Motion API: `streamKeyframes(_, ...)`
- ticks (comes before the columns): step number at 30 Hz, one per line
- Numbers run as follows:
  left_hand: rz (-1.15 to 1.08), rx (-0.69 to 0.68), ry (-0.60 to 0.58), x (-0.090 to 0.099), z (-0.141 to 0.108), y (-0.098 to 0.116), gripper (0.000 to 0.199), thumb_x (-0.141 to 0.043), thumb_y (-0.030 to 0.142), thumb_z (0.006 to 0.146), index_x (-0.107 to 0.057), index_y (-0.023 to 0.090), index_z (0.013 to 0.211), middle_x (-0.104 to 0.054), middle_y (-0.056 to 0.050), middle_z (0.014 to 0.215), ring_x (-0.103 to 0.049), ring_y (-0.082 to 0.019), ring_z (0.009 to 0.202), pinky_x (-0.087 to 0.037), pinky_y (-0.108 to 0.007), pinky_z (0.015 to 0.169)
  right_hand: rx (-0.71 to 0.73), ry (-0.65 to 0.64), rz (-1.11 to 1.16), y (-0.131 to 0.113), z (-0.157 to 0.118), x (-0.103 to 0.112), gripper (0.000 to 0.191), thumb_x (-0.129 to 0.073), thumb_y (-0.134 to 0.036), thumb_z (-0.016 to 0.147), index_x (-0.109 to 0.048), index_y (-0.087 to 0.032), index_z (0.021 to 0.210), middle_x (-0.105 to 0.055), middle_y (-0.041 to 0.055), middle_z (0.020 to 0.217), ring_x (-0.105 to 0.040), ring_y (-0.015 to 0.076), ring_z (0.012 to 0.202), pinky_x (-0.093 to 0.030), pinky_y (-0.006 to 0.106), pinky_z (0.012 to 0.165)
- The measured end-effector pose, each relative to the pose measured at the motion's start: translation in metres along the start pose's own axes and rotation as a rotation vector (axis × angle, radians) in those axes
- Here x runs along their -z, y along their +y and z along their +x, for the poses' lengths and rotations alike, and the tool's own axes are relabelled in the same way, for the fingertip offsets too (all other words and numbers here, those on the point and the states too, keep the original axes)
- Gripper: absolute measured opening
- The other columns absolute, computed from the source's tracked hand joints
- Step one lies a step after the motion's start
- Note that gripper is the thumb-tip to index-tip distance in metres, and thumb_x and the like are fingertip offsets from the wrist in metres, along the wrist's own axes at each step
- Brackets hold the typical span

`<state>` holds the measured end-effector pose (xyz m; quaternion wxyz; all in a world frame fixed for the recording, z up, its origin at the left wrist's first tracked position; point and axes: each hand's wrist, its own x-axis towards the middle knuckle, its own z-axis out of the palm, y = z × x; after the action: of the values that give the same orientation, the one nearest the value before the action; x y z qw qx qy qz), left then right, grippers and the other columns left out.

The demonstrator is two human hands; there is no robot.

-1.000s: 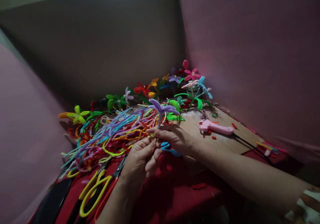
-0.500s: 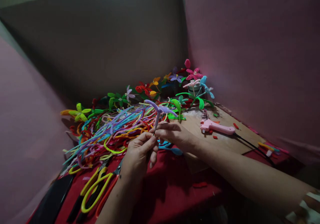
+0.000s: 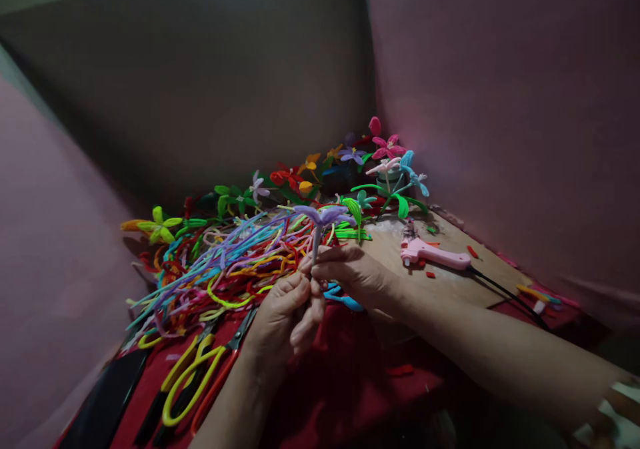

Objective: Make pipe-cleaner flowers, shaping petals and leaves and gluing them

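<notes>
Between my two hands stands a lavender pipe-cleaner flower (image 3: pixel 324 217), its petals spread at the top and its stem pointing down. My right hand (image 3: pixel 350 270) pinches the stem from the right with thumb and fingers. Just below, the fingertips of my left hand (image 3: pixel 283 309) close on the stem's lower end, which they largely hide. Behind the hands lies a heap of loose pipe cleaners (image 3: pixel 235 252) in many colours. Light blue looped pieces (image 3: pixel 344 298) show under my right hand.
A pink glue gun (image 3: pixel 440 255) with a black cord rests on a brown board (image 3: pixel 390 242) at right. Yellow-handled scissors (image 3: pixel 193 389), pliers and a dark flat object (image 3: pixel 107 395) lie at left on the red cloth (image 3: pixel 350 369). Finished flowers (image 3: pixel 287 177) line the back wall.
The lavender flower has turned and stands more upright, with its petals spread more level. My right hand has shifted slightly right and down, while my left fingers have curled further round the stem's end.
</notes>
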<state>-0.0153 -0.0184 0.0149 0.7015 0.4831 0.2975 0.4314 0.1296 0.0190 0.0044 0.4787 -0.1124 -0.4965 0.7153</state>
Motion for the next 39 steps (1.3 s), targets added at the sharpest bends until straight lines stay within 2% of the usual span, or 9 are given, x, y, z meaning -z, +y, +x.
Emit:
streamKeyframes(4, 0.407, -0.148, 0.31, -0.008, 0.002, 0.004, 0.013, -0.06, 0.027, 0.076, -0.057, 0.014, 0.08, -0.06, 0.001, 0.064, -0.052, -0.006, 0.043, -0.041, -0.017, 0.041, 0.063, 0.169, -0.05, 0.0, 0.003, 0.001, 0.012, -0.069, -0.026, 0.064, -0.068, -0.014, 0.068, -0.059, -0.0014, 0.063, -0.05, 0.0097, 0.059, -0.038, 0.026, 0.061)
streamKeyframes(7, 0.584, -0.261, 0.481, -0.01, 0.002, 0.004, 0.01, -0.064, 0.021, 0.072, -0.055, 0.015, 0.072, -0.055, 0.005, 0.058, -0.049, -0.006, 0.045, -0.041, -0.017, 0.045, 0.079, 0.26, -0.11, -0.001, 0.004, 0.001, 0.013, -0.071, -0.026, 0.061, -0.065, -0.015, 0.062, -0.056, -0.0032, 0.061, -0.048, 0.0094, 0.059, -0.037, 0.025, 0.06)
streamKeyframes(14, 0.372, -0.145, 0.355, -0.005, 0.0, 0.004, 0.013, -0.059, 0.027, 0.077, -0.053, 0.015, 0.074, -0.059, 0.002, 0.059, -0.045, -0.005, 0.037, -0.036, -0.016, 0.035, 0.108, 0.141, -0.332, -0.008, 0.002, 0.002, 0.014, -0.067, -0.029, 0.067, -0.07, -0.016, 0.073, -0.062, 0.0007, 0.074, -0.055, 0.014, 0.074, -0.042, 0.027, 0.07)
streamKeyframes(20, 0.158, 0.018, 0.232, -0.005, -0.001, 0.009, 0.019, -0.06, 0.03, 0.076, -0.052, 0.014, 0.071, -0.05, 0.005, 0.046, -0.028, -0.001, 0.026, -0.024, -0.013, 0.026, 0.082, 0.094, -0.152, 0.001, 0.005, 0.006, 0.013, -0.067, -0.024, 0.068, -0.071, -0.018, 0.078, -0.065, 0.0003, 0.071, -0.057, 0.0122, 0.067, -0.043, 0.027, 0.068)
streamKeyframes(29, 0.048, 0.062, 0.082, -0.001, -0.001, 0.004, 0.02, -0.061, 0.032, 0.074, -0.054, 0.013, 0.071, -0.054, 0.003, 0.05, -0.025, 0.001, 0.024, -0.022, -0.013, 0.025, 0.044, 0.053, -0.107, 0.0, 0.002, 0.0, 0.015, -0.067, -0.03, 0.067, -0.069, -0.015, 0.071, -0.062, 0.001, 0.066, -0.054, 0.0115, 0.063, -0.042, 0.026, 0.065)
streamKeyframes(31, 0.14, 0.042, 0.105, -0.004, 0.001, 0.003, 0.022, -0.059, 0.034, 0.075, -0.054, 0.013, 0.071, -0.056, 0.001, 0.053, -0.035, -0.002, 0.027, -0.029, -0.016, 0.028, 0.064, 0.091, -0.167, -0.001, 0.002, -0.001, 0.017, -0.065, -0.031, 0.069, -0.066, -0.015, 0.064, -0.059, -0.0003, 0.063, -0.052, 0.0107, 0.061, -0.041, 0.025, 0.064)
streamKeyframes(33, 0.312, -0.038, 0.231, -0.008, 0.002, 0.001, 0.02, -0.06, 0.032, 0.075, -0.055, 0.013, 0.071, -0.056, 0.001, 0.056, -0.044, -0.004, 0.036, -0.035, -0.016, 0.036, 0.085, 0.152, -0.248, -0.001, 0.002, 0.0, 0.02, -0.065, -0.032, 0.069, -0.062, -0.015, 0.058, -0.055, -0.0021, 0.06, -0.049, 0.0096, 0.059, -0.039, 0.024, 0.063)
streamKeyframes(36, 0.447, -0.132, 0.403, -0.013, 0.004, -0.001, 0.017, -0.064, 0.028, 0.072, -0.054, 0.014, 0.07, -0.046, 0.006, 0.049, -0.039, -0.002, 0.039, -0.03, -0.014, 0.038, 0.103, 0.217, -0.366, 0.003, 0.004, 0.002, 0.021, -0.066, -0.034, 0.068, -0.062, -0.016, 0.057, -0.051, -0.0022, 0.062, -0.047, 0.0101, 0.062, -0.038, 0.024, 0.063)
streamKeyframes(39, 0.336, -0.111, 0.41, -0.011, 0.004, -0.001, 0.019, -0.062, 0.028, 0.074, -0.052, 0.014, 0.068, -0.047, 0.007, 0.049, -0.033, 0.0, 0.035, -0.023, -0.014, 0.035, 0.087, 0.2, -0.389, 0.006, 0.003, 0.002, 0.016, -0.068, -0.033, 0.066, -0.068, -0.017, 0.069, -0.056, -0.0003, 0.074, -0.051, 0.0125, 0.073, -0.039, 0.025, 0.068)
